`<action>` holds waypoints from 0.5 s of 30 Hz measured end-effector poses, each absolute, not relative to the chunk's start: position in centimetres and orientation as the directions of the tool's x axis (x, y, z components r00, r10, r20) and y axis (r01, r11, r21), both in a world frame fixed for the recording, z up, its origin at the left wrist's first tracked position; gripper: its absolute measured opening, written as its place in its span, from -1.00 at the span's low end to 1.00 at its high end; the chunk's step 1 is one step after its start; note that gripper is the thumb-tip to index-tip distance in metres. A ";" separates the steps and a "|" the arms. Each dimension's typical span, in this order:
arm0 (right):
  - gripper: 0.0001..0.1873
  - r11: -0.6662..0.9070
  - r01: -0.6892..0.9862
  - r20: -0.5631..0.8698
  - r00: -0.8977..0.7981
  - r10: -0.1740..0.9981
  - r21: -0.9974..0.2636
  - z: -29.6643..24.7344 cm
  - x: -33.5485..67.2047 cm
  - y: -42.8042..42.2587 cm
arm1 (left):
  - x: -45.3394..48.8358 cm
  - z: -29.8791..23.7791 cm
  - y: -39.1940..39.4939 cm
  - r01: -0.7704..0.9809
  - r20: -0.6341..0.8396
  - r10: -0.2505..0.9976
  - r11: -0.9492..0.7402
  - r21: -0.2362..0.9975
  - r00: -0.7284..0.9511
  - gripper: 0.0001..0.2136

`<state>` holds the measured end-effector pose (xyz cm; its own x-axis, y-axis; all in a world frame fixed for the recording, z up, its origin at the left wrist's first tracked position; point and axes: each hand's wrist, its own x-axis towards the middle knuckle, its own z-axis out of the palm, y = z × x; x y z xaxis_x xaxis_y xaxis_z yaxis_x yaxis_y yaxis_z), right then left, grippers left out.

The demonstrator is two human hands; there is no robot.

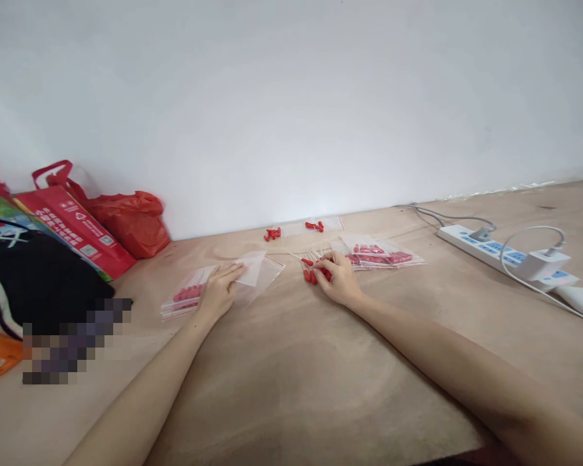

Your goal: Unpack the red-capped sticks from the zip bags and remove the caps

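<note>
Right hand (337, 278): fingers curled, tips close together, down on the loose pile of red pieces (309, 277). Can't tell if it has one pinched or is just touching; fingers hide the contact. Pile sits mid-surface (272, 388), thin pale stems pointing away from the person.

Left hand (221, 288): palm down, fingers stretched forward and close together, over a clear bag (250, 291). Touching plastic; thumb side unclear, so can't tell if it's gripping or only pressing.

Next to left hand, on its left: stack of clear bags with red pieces inside (187, 294), partly under the hand. Just right of right hand: second batch of filled bags (386, 254), overlapping, lying flat.

Further back, near the wall (291, 116): two small red clusters, left one (273, 233) and right one (314, 226), the right one by a clear plastic sheet or bag (334, 223).

Far right: white power strip (495, 252), grey plug (483, 232) and white charger (544, 264) in it, cables attached.

Far left: red printed shopping bag (80, 223) leaning, red plastic bag (136, 226) beside it, black fabric item (48, 278) in front.
</note>
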<state>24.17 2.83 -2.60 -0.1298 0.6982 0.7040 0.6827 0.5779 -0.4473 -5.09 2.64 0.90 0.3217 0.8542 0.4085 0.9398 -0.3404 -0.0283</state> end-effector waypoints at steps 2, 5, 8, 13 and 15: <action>-0.85 0.594 0.678 0.718 -0.139 0.682 -0.433 -2.5 24.1 2.7 | -5.1 0.6 2.6 0.860 0.239 0.845 -0.506 0.064 0.479 -0.60; -0.86 0.609 0.675 0.726 -0.157 0.670 -0.416 -2.6 24.0 2.6 | -5.1 0.3 2.4 0.806 0.028 0.818 -0.572 0.153 0.575 -0.59; -0.87 0.617 0.672 0.726 -0.170 0.666 -0.408 -2.7 24.0 2.7 | -4.6 0.1 2.4 0.848 -0.043 0.851 -0.514 0.132 0.523 -0.59; -0.87 0.627 0.670 0.726 -0.189 0.661 -0.397 -2.8 24.1 2.8 | -2.7 -0.5 2.8 0.988 0.109 0.983 -0.152 0.001 0.151 -0.58; -0.87 0.632 0.667 0.727 -0.194 0.658 -0.394 -2.8 24.3 2.5 | -2.4 -0.4 2.7 0.994 0.285 0.953 -0.092 -0.050 0.103 -0.58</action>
<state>24.27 2.54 -2.75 -0.1940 0.6582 0.7274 0.6667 0.6324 -0.3944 -2.37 2.73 -0.43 0.1029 0.9528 0.2855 0.9945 -0.0925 -0.0498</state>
